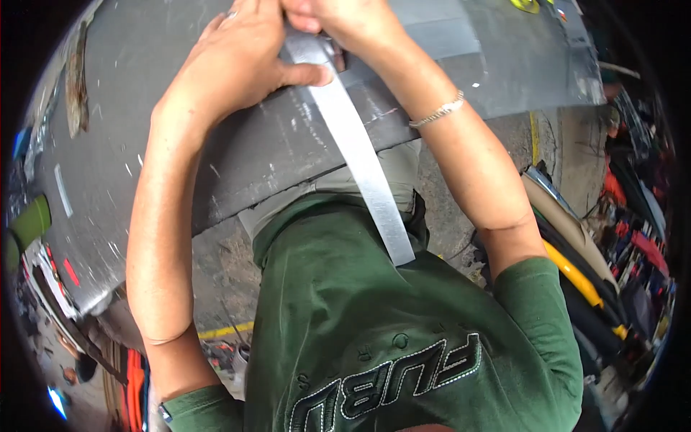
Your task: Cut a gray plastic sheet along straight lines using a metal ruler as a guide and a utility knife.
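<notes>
Grey car panel (237,144), two hands, left (234,68) and right (345,21), apparently both pinching one silver strip (360,155)

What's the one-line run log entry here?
left hand: pressing grey panel | right hand: pinching silver tape strip | strip hangs toward green shirt

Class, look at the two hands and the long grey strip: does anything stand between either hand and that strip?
Nothing visible does. The left hand and right hand both already grip the long flat grey strip at its upper end, over the grey scratched panel.

left hand (237,68) left of right hand (345,21) | both on panel (144,108) | strip (360,155) hangs between, over shirt (374,317)
</notes>
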Available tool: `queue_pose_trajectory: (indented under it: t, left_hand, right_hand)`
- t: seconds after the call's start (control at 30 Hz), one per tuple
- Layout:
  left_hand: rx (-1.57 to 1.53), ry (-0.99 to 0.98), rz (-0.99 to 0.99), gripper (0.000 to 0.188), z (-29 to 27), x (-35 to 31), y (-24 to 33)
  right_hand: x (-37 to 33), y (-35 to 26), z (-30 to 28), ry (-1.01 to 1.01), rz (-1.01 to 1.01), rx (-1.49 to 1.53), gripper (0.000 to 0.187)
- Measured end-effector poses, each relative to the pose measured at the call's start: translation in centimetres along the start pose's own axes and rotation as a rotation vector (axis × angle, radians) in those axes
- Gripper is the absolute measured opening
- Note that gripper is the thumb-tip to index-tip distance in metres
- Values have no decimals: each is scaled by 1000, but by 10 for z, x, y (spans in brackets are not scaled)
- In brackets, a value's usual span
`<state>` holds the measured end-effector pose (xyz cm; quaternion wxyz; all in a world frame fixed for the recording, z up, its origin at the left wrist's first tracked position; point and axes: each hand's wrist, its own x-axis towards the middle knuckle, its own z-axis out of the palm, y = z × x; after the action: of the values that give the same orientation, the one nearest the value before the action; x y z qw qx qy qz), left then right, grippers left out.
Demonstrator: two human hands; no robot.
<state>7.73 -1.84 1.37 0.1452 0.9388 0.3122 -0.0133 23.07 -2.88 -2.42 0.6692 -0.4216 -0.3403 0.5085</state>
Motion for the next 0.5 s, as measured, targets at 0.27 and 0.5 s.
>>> queue_pose_trajectory:
  t: [0.27,0.5]
  left_hand:
    - [-73,83,74,117,27,16,-24]
    - [-94,33,66,122,25,8,-25]
  right_hand:
    - [-71,-114,-50,1,-191,-351,67]
    - [-216,-141,-118,397,-110,-297,46]
